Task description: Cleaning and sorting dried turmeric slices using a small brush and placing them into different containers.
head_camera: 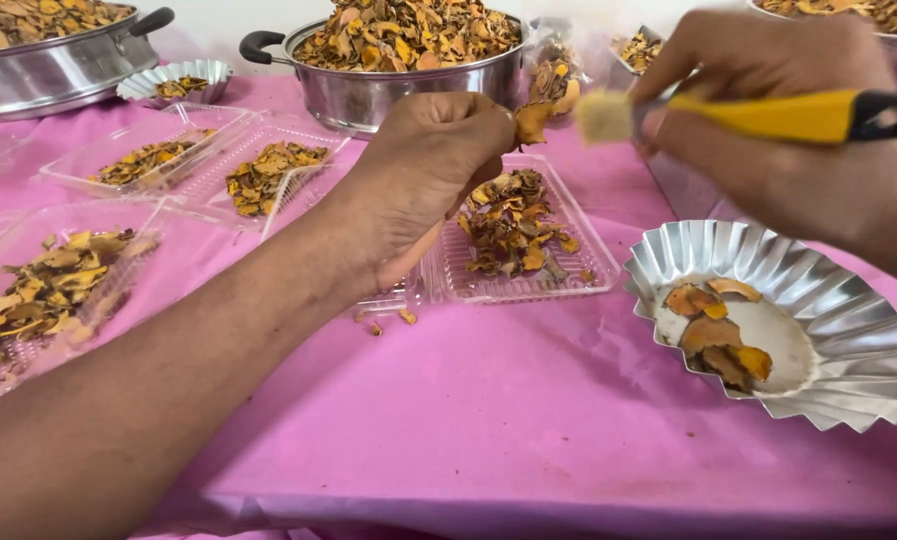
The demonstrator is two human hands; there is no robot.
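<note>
We see the left hand curled into a loose fist above the table, its fingertips pinching one dried orange slice that juts out to its right. Facing it, the right hand is closed around a brush with a yellow and black handle, whose pale bristle head sits just beside the pinched slice; we cannot tell whether bristles and slice touch. Directly below the left hand lies an open clear plastic tray, rectangular with a ribbed floor, holding a heap of brown and orange slices; a few crumbs lie loose on the cloth beside it. To the right, below the brush, stands a fluted silver foil dish with several slices at its left side. Farther left we note two more clear clamshell trays with small heaps, and a third tray at the left edge, fuller. Along the far edge stand a steel pot with black handles, piled high with slices, a wide steel pan at the far left, and a small foil dish between them. A pink cloth covers the whole table.
</note>
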